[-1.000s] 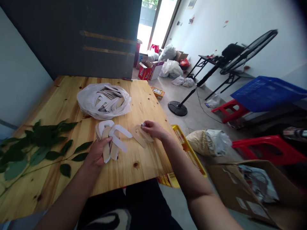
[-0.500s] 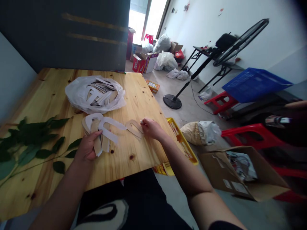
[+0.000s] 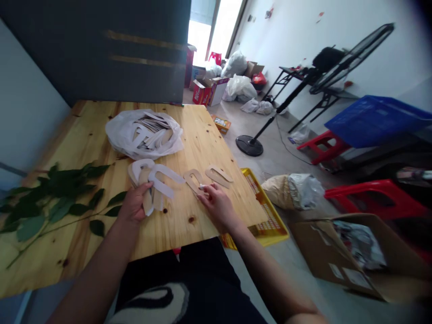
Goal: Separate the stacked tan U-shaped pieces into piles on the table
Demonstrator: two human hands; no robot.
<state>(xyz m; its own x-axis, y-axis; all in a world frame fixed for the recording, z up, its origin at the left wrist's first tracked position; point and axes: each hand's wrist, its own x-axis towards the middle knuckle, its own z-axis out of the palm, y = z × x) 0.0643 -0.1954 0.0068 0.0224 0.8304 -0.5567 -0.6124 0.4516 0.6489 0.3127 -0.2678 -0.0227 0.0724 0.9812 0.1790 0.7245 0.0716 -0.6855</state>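
My left hand [image 3: 133,204] is closed round a fanned bunch of U-shaped cardboard cutouts [image 3: 151,180], some white, some brown, held over the wooden table [image 3: 84,139]. My right hand [image 3: 216,204] rests on the table with its fingertips on one brown U-shaped cutout [image 3: 193,179]; something small and pale shows at the fingertips. A second brown cutout [image 3: 218,174] lies flat just beyond it, near the table's right edge.
A white plastic bag [image 3: 145,135] full of more cutouts sits further back. A leafy green branch [image 3: 50,193] lies at the left. A yellow crate [image 3: 266,211], a cardboard box [image 3: 351,256], red stools [image 3: 374,198] and a standing fan [image 3: 249,146] are on the floor to the right.
My right hand has drawn back toward me along the table. Two brown cutouts now lie apart where they were overlapped under that hand. The left hand keeps its bunch.
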